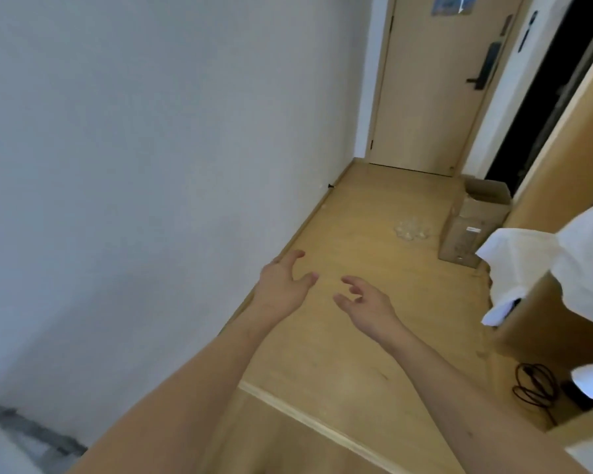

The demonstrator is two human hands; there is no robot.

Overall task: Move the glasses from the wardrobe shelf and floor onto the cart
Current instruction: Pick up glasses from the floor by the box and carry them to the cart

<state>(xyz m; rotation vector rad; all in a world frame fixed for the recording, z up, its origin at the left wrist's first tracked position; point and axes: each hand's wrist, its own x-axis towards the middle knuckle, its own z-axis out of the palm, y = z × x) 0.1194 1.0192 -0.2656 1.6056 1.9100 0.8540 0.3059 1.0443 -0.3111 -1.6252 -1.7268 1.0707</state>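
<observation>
I hold both bare forearms stretched forward; my left hand [283, 280] and right hand [363, 302] hang empty, fingers loosely spread, thumbs toward each other.

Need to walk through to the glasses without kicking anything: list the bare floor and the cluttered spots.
Bare: the wood floor along the white wall, under the left hand and right hand, up to the door. Crowded: the right side, with glasses beside the cardboard box, and a cable nearer.
</observation>
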